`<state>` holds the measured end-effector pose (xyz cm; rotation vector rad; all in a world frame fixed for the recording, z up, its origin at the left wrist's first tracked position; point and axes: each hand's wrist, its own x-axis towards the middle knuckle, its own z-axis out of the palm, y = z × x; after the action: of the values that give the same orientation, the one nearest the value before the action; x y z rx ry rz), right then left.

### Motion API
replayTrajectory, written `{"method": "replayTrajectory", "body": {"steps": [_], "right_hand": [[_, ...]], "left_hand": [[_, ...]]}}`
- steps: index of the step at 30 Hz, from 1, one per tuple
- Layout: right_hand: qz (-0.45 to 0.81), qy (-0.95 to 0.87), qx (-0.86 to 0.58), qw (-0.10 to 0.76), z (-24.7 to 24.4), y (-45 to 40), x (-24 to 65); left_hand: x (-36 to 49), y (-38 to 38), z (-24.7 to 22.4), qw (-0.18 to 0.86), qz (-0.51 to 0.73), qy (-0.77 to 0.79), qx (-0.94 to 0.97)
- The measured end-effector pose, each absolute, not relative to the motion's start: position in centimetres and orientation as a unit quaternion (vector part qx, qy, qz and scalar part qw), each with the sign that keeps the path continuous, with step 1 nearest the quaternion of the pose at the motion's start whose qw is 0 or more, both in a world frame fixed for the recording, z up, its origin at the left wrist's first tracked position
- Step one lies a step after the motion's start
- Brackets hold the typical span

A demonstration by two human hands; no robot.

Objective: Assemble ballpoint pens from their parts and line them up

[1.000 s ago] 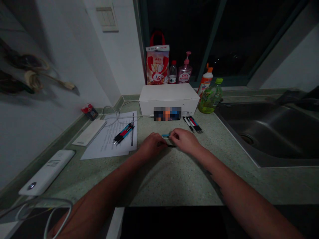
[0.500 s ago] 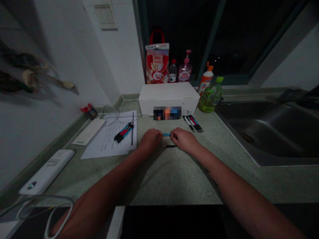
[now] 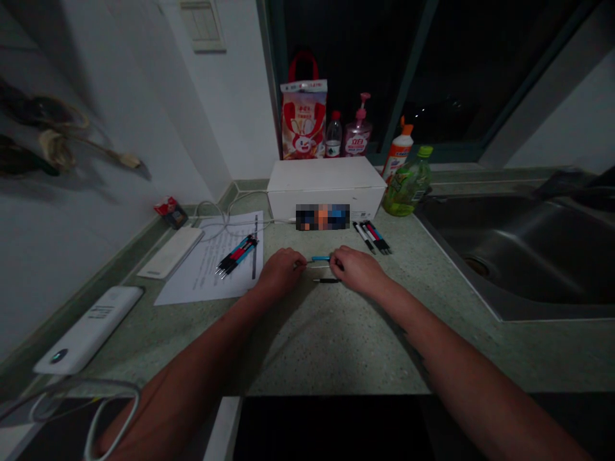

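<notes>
In the head view, my right hand (image 3: 359, 269) is closed in a pinch on the right end of a blue pen barrel (image 3: 321, 258). My left hand (image 3: 283, 270) pinches a thin pen refill (image 3: 309, 261) that reaches to the barrel's left end; its tip is hidden by the fingers. On the counter just below lies a black pen part (image 3: 326, 280), partly beside my right fingers. A thin pale stick-like piece (image 3: 317, 266) shows between the hands, too small to name.
Several pens (image 3: 237, 256) lie on a printed sheet (image 3: 192, 282) at left, and more pens (image 3: 375, 237) lie at right. Behind stands a white box (image 3: 327, 176). A power bank (image 3: 93, 330) and cable (image 3: 115, 382) are at left, a sink (image 3: 523, 256) at right.
My left hand has moved a little left, away from the blue barrel, and a thin length now shows between them. My right hand stays nearly in place.
</notes>
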<state>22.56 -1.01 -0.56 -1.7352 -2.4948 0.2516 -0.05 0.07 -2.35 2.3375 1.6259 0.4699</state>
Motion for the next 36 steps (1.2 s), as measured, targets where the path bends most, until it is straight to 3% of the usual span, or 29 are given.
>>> {"method": "replayTrajectory", "body": {"steps": [36], "right_hand": [[0.074, -0.807, -0.585, 0.031, 0.1, -0.7, 23.7]], "left_hand": [[1.7, 0.0, -1.7, 0.088, 0.122, 0.561, 0.814]]}}
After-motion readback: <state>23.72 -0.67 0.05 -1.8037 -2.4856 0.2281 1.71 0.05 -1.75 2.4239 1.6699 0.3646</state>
